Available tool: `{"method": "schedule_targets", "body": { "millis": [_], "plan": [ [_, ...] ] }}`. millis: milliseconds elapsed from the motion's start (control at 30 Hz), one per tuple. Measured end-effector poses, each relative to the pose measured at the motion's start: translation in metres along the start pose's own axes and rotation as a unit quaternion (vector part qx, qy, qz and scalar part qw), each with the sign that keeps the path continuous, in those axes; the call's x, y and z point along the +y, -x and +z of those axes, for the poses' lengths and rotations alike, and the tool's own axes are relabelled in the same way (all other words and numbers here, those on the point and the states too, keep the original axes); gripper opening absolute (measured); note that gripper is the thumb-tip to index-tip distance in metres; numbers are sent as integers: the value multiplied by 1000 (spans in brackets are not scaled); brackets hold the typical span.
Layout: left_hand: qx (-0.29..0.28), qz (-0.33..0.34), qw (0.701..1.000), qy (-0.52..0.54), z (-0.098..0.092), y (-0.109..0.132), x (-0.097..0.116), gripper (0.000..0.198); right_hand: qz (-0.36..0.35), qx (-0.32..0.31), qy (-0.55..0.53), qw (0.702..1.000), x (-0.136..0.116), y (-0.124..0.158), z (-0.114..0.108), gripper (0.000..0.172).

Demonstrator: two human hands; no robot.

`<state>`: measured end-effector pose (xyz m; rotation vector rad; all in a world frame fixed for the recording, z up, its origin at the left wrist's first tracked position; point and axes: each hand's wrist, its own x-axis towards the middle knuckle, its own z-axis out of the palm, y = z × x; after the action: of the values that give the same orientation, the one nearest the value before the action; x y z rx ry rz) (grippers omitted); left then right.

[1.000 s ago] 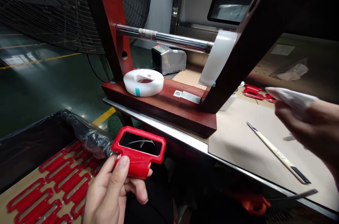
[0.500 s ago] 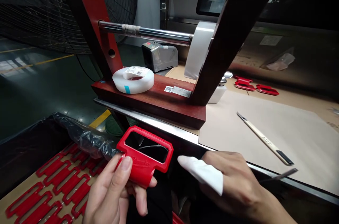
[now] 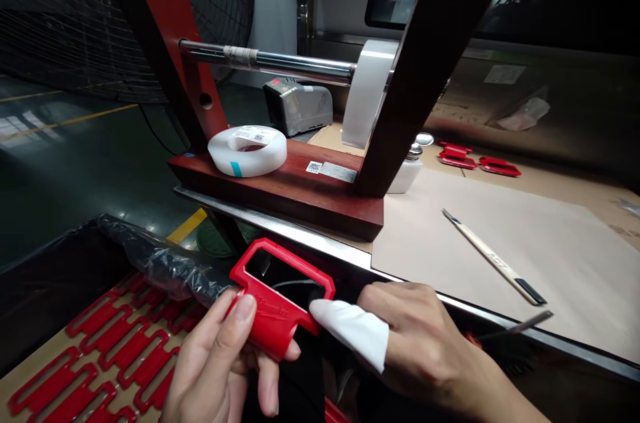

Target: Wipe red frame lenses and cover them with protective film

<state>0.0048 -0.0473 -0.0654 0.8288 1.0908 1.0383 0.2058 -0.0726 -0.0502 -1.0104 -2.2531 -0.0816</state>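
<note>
Lower left of the frame: one crate [image 3: 40,273], dark-lined, with rows of red parts [image 3: 125,336] on its cardboard. Upper left: one large fan [image 3: 220,3], wire guard on.

Lower centre-left: left hand [image 3: 215,356], partly closed, thumb on top and fingers beneath, gripping one red frame [image 3: 273,320] at its solid end. The frame sits tilted at lower centre, its window end raised toward the bench.

Centre-left, above: one tape roll [image 3: 245,160], translucent, flat on a wooden stand [image 3: 280,190]. Behind: one grey device [image 3: 303,106]. Upper centre: a second roll [image 3: 367,90] on the stand's metal rod [image 3: 300,64].

Lower centre: white cloth [image 3: 355,333] over a fingertip, meeting the frame's right edge; how firmly it presses, I cannot tell. Beside it, right hand [image 3: 420,336], fingers bent inward, keeping hold of that cloth.

Right: one pale-handled knife [image 3: 493,256], lying on brown paper [image 3: 560,250]. Above it, further red pieces [image 3: 500,166].
</note>
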Motion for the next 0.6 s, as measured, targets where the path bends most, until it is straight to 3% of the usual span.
{"method": "schedule_targets", "body": {
  "millis": [400,600],
  "plan": [
    [-2,-32,999,22,-2,0,-5,36,-2,4,-10,1000,0,5,4,31],
    [-1,-6,1000,-1,-2,-1,-4,39,-17,6,-34,999,1,7,1,30]
  ]
}}
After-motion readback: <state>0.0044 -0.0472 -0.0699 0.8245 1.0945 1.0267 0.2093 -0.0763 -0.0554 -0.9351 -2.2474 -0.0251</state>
